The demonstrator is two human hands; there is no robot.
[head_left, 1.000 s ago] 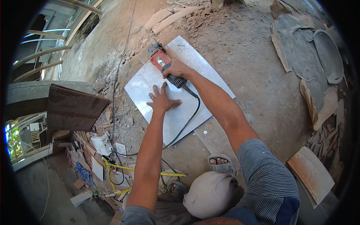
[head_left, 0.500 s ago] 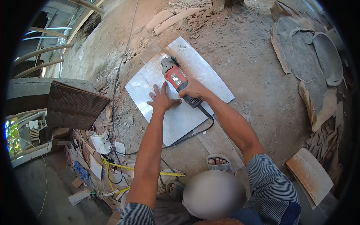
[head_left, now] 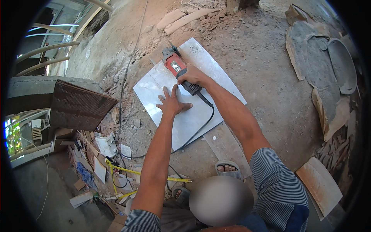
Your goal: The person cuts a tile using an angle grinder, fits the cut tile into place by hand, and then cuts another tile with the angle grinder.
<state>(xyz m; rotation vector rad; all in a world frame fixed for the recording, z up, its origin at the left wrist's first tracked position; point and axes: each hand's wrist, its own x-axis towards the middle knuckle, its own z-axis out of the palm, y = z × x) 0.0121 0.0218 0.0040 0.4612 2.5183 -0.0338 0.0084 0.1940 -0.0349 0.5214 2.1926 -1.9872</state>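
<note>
A large pale glossy tile lies at a slant on the dusty ground in front of me. My right hand is wrapped round the body of a red and black angle grinder. The grinder's head is at the tile's far edge, with its disc mostly hidden. From its rear a black power cord curves back over the tile. My left hand presses flat on the tile with fingers spread, a ring on one finger, just left of the grinder.
Under the tile's near edge runs a flat board. A yellow tape measure and a white socket box lie among scraps at left, below a brown ridged panel. At right are a grey basin and a stained tile piece.
The grinder in my right hand has moved away from me, up to the tile's far edge. My left hand stays flat on the tile. The whole view has shifted slightly.
</note>
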